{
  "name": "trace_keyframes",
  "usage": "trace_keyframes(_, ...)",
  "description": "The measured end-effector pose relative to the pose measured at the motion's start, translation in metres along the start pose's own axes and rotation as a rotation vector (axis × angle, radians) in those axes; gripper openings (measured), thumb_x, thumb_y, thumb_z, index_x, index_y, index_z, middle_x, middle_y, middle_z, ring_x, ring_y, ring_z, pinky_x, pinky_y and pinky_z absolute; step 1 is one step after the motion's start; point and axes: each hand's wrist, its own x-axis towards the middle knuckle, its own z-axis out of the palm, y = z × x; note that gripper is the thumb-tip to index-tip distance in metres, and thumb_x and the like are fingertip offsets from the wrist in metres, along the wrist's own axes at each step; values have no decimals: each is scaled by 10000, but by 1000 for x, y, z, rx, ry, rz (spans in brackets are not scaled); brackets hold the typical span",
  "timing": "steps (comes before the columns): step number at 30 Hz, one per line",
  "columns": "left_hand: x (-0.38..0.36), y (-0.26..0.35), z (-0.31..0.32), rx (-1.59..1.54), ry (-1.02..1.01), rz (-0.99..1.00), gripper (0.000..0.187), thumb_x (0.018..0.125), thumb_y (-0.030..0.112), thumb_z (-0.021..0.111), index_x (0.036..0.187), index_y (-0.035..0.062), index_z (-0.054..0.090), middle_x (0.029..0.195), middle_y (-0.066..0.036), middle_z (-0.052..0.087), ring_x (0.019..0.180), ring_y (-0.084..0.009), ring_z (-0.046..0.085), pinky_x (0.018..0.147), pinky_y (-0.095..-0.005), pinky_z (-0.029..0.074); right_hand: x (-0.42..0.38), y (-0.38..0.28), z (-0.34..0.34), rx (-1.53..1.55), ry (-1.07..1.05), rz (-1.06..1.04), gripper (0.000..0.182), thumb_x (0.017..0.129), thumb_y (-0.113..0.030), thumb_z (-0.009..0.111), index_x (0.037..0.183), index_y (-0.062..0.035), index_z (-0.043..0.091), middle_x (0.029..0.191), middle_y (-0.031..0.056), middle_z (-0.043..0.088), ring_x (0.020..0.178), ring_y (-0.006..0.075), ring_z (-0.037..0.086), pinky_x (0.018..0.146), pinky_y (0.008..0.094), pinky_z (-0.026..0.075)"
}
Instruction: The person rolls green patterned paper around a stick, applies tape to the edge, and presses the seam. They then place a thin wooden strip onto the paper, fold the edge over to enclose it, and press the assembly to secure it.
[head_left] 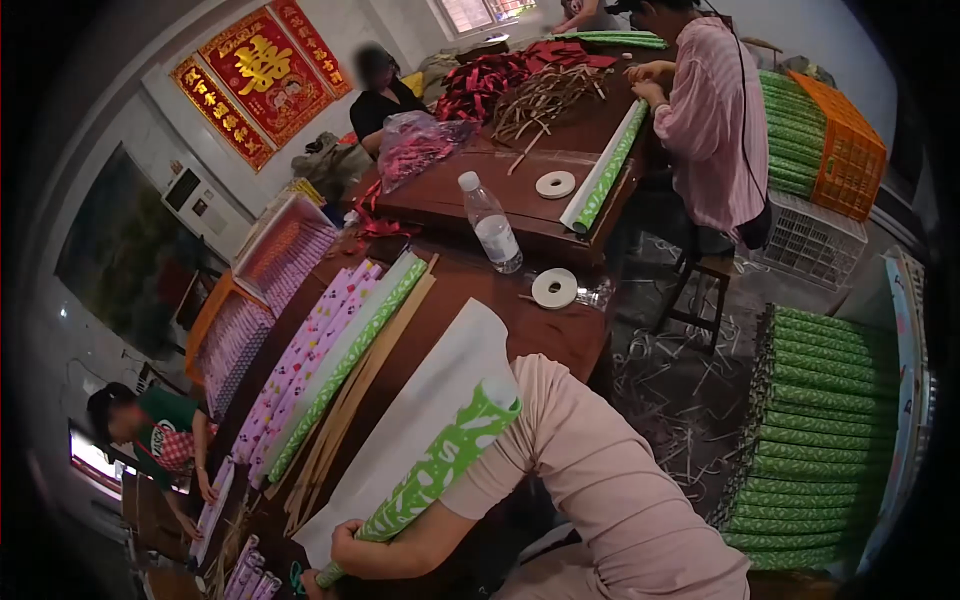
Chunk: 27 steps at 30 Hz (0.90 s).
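A partly rolled sheet of green-and-white patterned wrapping paper lies slantwise before me, its plain white back spread on the dark table. My right hand wraps round the roll near its lower end, the forearm running along it. At the very end of the roll, my left hand is closed on the paper, partly cut off by the bottom edge. Left of the sheet are brown strips, a green patterned length and pink-purple patterned lengths.
A water bottle and a white tape roll stand beyond the sheet. Stacked green rolls fill the right side, near a wooden stool and littered floor. Co-workers in pink, black and green surround the tables.
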Motion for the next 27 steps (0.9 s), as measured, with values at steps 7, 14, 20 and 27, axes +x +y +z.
trace_keyframes(7, -6, 3, -1, 33, -8, -27, 449, 638, 40, 705, 1057, -19, 552, 867, -182, 527, 832, -382, 533, 698, -464, 430, -42, 63, -14, -587, 487, -61, 232, 930, -112, 476, 1042, 88, 511, 1158, 153, 507, 752, 186, 482, 633, 336, 414)
trace_keyframes(14, -15, 7, -3, 63, -1, -20, 455, 638, 39, 708, 1061, -19, 551, 871, -183, 528, 838, -383, 535, 701, -464, 431, -35, 34, -1, -462, 357, -125, 205, 914, -95, 468, 1006, 77, 530, 1079, 142, 510, 767, 189, 490, 645, 334, 414)
trace_keyframes(20, -20, 19, 4, 66, -7, 12, 461, 638, 38, 711, 1066, -19, 551, 874, -184, 530, 844, -384, 536, 703, -465, 432, -55, 2, 42, 262, -148, 81, 232, 823, -224, 557, 917, -14, 583, 720, 68, 605, 630, 215, 592, 489, 346, 422)
trace_keyframes(27, -21, 57, 25, 96, -137, 125, 467, 637, 37, 715, 1071, -19, 550, 879, -184, 531, 850, -385, 537, 706, -466, 434, -172, -5, 47, 592, -156, 303, 252, 854, -234, 547, 1011, -38, 532, 705, 28, 489, 605, 155, 515, 502, 284, 413)
